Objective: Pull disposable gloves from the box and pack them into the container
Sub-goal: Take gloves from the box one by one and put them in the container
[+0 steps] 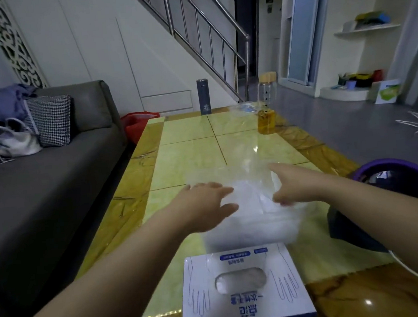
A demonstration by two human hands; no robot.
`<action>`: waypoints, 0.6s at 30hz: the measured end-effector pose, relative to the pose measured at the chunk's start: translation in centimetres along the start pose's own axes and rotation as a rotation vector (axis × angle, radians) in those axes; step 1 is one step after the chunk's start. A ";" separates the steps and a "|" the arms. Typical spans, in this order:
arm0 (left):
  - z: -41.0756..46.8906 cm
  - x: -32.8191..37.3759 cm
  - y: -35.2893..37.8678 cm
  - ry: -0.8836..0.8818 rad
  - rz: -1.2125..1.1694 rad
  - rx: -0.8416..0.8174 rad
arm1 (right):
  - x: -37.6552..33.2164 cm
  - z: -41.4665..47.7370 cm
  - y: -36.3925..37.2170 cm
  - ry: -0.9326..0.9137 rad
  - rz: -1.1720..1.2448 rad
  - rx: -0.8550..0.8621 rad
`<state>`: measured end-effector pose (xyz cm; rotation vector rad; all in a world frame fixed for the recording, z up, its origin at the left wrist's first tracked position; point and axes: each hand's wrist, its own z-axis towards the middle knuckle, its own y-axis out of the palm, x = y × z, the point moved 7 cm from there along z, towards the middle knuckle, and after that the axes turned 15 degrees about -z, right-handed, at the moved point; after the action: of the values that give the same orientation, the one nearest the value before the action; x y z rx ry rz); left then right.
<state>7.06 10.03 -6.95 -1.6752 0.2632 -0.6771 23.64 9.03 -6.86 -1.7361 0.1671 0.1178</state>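
Head camera: both hands at the container, packing under way

Left hand [206,203] reaches in with straight, spread fingers, its fingertips at the left side of the clear container [256,229] and nothing curled round. The right hand [297,185] comes in from the other side with forefinger stretched out and thumb held apart. Motion blur hides its other fingers, so I cannot tell whether it has hold of the thin clear film [251,165] rising behind the container. Between the two hands, inside the container, lies a cloudy white heap of gloves [246,205] — touching or almost touching both sets of fingertips.

Judging by that heap, a fair share of the packing is done, and the hands seem to be settling it down. More is left, though: the glove box [247,303] stands just on the near side of the container on the table [190,154], and white glove material [240,279] shows in its oval slot.
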 end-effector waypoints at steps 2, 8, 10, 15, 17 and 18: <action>1.5 -0.8 1.5 -0.056 -0.007 -0.113 | 0.1 0.9 1.0 -0.009 -0.103 -0.032; 4.6 -1.5 3.4 -0.106 0.079 -0.264 | -0.9 2.1 2.3 -0.024 -0.464 -0.127; 5.3 -1.8 4.0 -0.110 0.123 -0.312 | -1.1 1.8 2.4 -0.006 -0.619 -0.130; 6.9 -1.9 6.0 -0.129 0.136 -0.419 | -3.7 2.5 0.8 -0.169 -0.699 0.251; 7.0 -1.6 6.4 -0.129 0.117 -0.439 | -3.9 3.8 2.5 -0.223 -0.512 0.067; 7.2 -1.6 6.8 -0.131 0.105 -0.448 | -3.5 4.5 3.9 -0.210 -0.468 -0.087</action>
<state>11.14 15.24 -14.44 -2.1068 0.4291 -0.4467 19.58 12.93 -10.83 -1.7922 -0.4033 -0.0375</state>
